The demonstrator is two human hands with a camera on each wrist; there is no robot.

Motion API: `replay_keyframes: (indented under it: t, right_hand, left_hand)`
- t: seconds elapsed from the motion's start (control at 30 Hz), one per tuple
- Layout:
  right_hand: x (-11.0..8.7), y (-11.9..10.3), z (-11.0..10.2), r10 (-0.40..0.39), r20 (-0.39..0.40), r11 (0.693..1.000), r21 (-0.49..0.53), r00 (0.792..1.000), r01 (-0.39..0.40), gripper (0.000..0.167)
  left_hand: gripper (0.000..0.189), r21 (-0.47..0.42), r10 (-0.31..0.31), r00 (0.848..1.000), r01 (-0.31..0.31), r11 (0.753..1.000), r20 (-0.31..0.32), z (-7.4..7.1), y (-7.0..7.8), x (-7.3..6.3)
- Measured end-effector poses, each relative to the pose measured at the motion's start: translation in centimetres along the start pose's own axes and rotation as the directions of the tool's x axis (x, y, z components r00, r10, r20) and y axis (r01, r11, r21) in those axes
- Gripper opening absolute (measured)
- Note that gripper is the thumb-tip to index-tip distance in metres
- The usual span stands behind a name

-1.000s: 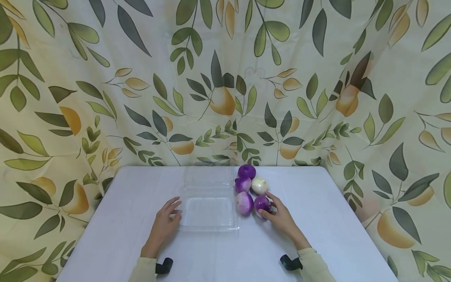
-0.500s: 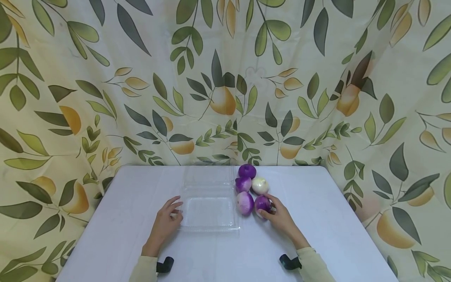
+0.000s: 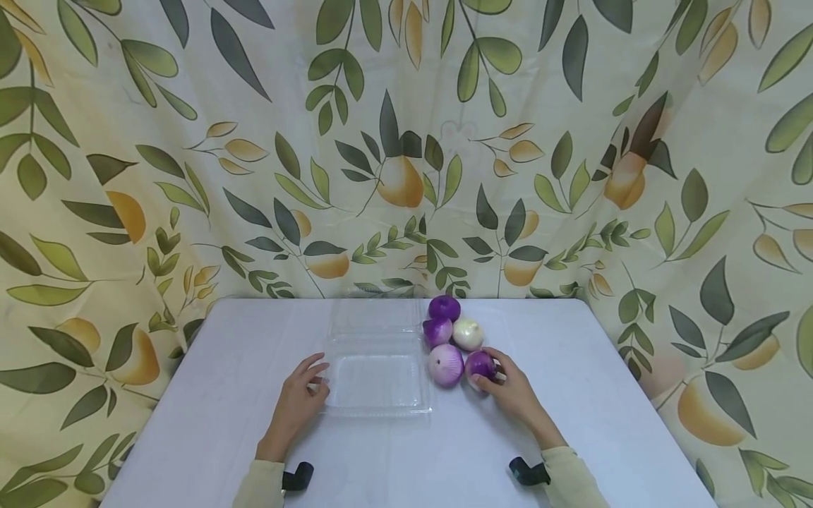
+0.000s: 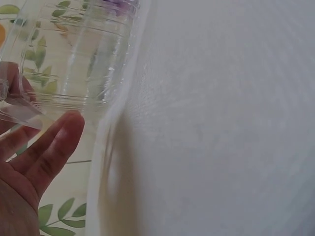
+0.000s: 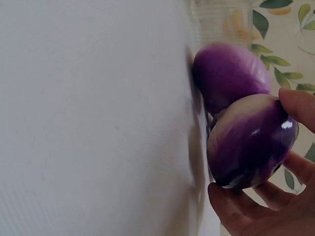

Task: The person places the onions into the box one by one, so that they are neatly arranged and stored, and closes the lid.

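My right hand point(image 3: 508, 388) grips a dark purple onion point(image 3: 480, 367) between thumb and fingers, low over the table. Right beside it sits a paler purple onion point(image 3: 446, 366), its dark-dotted end turned upward. In the right wrist view the gripped onion point(image 5: 251, 142) overlaps the other onion point(image 5: 231, 73). My left hand point(image 3: 298, 395) holds the left edge of a clear plastic box point(image 3: 380, 381), which lies with its lid folded back. In the left wrist view the rim of the clear box point(image 4: 74, 54) runs between thumb and fingers, with one finger showing through the plastic.
A white onion point(image 3: 468, 334) and two more purple onions, one nearer point(image 3: 437, 331) and one at the back point(image 3: 444, 307), cluster right of the box. A white cloth covers the table point(image 3: 571, 339); a leaf-patterned curtain point(image 3: 406, 155) hangs behind it.
My right hand has shifted slightly right with the dark purple onion. The paler onion beside it has rolled, turning its dotted end up and moving a little right. The left hand stays put.
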State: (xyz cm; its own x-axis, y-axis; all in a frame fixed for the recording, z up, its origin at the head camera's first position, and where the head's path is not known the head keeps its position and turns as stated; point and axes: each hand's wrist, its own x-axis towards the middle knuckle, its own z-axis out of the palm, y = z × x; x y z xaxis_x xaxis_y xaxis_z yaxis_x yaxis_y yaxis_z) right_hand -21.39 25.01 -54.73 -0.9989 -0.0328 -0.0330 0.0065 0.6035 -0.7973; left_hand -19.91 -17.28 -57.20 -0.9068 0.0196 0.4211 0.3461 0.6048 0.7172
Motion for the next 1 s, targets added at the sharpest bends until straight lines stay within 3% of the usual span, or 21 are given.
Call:
replay_keyframes:
  t: [0.3,0.73,1.0]
  right_hand:
    - [0.1,0.2,-1.2,-0.044,-0.043,0.999,0.029,0.998,0.045,0.072]
    - [0.0,-1.2,-3.0,-0.065,-0.069,0.996,0.050,0.996,0.068,0.072]
    - [-0.3,-1.6,-3.3,-0.050,-0.083,0.995,0.077,0.995,0.057,0.073]
  left_hand:
    - [0.035,0.021,0.041,0.998,-0.040,0.999,-0.039,0.3,0.1,-0.2]
    - [0.032,0.053,0.049,0.997,-0.046,0.998,-0.057,0.5,0.5,0.3]
    - [0.032,0.060,0.040,0.998,-0.037,0.997,-0.046,0.5,0.6,-0.2]
